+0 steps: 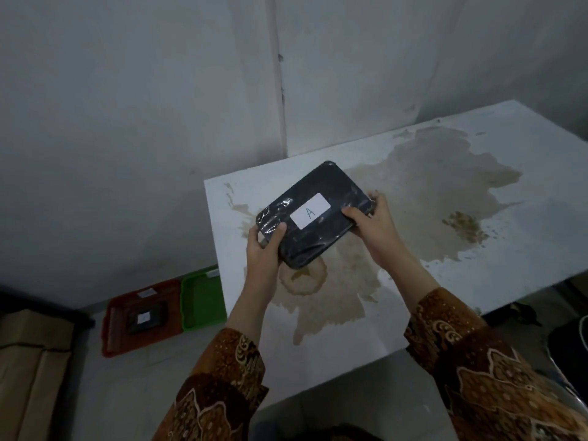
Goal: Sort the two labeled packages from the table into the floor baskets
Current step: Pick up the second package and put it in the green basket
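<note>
A black plastic-wrapped package (321,192) with a white label marked "A" is held just above the stained white table (477,224). My left hand (264,249) grips its near left corner and my right hand (372,224) grips its right end. On the floor to the left stand an orange-red basket (117,335) and a green basket (200,300) side by side. A second dark package (147,318) with a small white label lies inside the orange-red basket; its letter is too small to read.
Cardboard boxes (28,370) sit at the lower left on the floor. Grey walls meet in a corner behind the table. Dark objects and a cable (569,342) lie at the right, beyond the table's edge.
</note>
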A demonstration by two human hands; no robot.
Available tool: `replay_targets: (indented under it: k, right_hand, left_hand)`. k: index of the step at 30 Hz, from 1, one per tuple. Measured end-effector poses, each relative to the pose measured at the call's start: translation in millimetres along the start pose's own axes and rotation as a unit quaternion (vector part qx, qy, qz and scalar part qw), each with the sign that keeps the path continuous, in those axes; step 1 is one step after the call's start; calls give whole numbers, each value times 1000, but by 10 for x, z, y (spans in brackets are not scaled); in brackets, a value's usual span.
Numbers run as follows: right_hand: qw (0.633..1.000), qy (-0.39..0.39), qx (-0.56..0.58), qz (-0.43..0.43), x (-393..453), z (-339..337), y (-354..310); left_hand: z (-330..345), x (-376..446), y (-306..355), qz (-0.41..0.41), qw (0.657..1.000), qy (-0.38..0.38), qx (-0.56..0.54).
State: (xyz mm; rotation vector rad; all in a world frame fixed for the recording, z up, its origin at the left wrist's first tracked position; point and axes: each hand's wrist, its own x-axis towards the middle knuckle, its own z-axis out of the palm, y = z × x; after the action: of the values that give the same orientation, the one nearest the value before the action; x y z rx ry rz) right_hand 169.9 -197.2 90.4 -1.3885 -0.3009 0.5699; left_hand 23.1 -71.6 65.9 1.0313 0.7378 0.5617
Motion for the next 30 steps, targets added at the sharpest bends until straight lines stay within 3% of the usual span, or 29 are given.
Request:
replay_targets:
  k: [6, 11, 18, 22, 24, 30]
  right_hand:
    - [977, -161, -133, 40, -61, 248, 98]
    - [975, -147, -165, 12, -238, 855, 409]
    - [966, -170, -193, 1, -549, 2139, 1067]
    - [964, -171, -195, 52, -656, 2943, 1578]
    - [967, -136, -189, 108, -649, 3279, 1867]
    - [940, -45, -259, 217, -434, 3804, 2871]
  left_hand:
    - [-419, 65, 154, 40, 995, 51, 75]
    - [-881, -76, 207, 64, 986, 137, 75]
    - [-2175, -114, 231, 69, 956, 270, 94]
    - [-3047, 26, 203, 50, 937, 329, 111]
    - [-3434, 135, 167, 12, 931, 341, 128]
    - [-4322, 724, -193, -79, 929, 311, 186]
